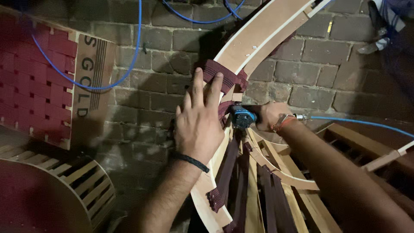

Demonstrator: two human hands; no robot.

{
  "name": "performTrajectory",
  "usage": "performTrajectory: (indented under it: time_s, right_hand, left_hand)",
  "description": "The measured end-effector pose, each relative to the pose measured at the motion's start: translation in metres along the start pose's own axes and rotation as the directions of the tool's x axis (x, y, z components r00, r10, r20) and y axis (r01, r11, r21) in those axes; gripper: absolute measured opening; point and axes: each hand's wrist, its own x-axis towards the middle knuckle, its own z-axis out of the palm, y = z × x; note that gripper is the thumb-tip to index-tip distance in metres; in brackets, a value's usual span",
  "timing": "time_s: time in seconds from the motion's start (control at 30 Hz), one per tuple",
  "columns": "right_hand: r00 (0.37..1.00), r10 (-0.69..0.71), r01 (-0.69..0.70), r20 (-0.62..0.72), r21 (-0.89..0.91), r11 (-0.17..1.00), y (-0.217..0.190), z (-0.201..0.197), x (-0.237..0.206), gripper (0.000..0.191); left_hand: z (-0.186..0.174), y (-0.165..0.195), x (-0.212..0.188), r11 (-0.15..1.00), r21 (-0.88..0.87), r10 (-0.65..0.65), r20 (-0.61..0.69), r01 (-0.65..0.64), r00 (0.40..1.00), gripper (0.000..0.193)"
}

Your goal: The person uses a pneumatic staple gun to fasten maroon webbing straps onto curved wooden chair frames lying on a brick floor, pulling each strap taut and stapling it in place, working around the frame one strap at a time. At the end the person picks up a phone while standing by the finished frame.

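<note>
The left hand point(199, 123) is pressing flat, fingers spread wide, on the dark maroon webbing strap point(221, 77) where it is wrapping over the curved wooden frame rail point(258, 36). The right hand point(271, 115) is gripping a blue pneumatic stapler point(242, 117) just beside those fingers (uncomfortably close): a slip could be driving a staple into a fingertip, or the strap could be slackening.

My left hand point(199, 125) presses a dark maroon webbing strap point(220, 77) flat against the curved pale wooden frame point(258, 36), while my right hand point(271, 115) grips a blue air stapler point(242, 117) just beside it, above the brick floor point(142, 108)
</note>
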Motion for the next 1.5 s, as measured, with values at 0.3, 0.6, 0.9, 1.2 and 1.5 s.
performTrajectory:
  time_s: [0.3, 0.6, 0.9, 1.2, 1.5]
  right_hand:
    - [0.952, 0.305, -0.237, -0.031, 0.553, 0.798, 0.015, 0.083, -0.058, 0.053]
    - [0.888, 0.458, -0.02, -0.037, 0.993, 0.118, 0.02, 0.087, -0.11, 0.032]
    - [0.694, 0.233, 0.66, -0.681, 0.731, 0.173, -0.015, -0.028, -0.151, 0.04]
    - [0.685, -0.043, 0.728, -0.727, 0.684, 0.029, -0.023, -0.074, -0.154, 0.062]
    - [0.864, -0.265, 0.427, -0.428, 0.902, -0.064, 0.015, -0.023, -0.134, 0.082]
  left_hand:
    - [0.002, 0.0, -0.002, 0.978, -0.204, -0.032, 0.012, 0.034, 0.999, 0.088]
    - [-0.013, -0.01, 0.044, 0.913, -0.124, 0.374, -0.121, -0.388, 0.919, 0.059]
    - [-0.052, 0.001, 0.026, 0.786, -0.185, 0.583, -0.095, -0.589, 0.807, 0.019]
    - [-0.065, 0.01, 0.021, 0.637, -0.664, 0.399, -0.151, -0.392, 0.905, 0.016]
    - [-0.05, -0.031, 0.037, 0.824, -0.33, 0.405, -0.224, -0.46, 0.886, 0.015]
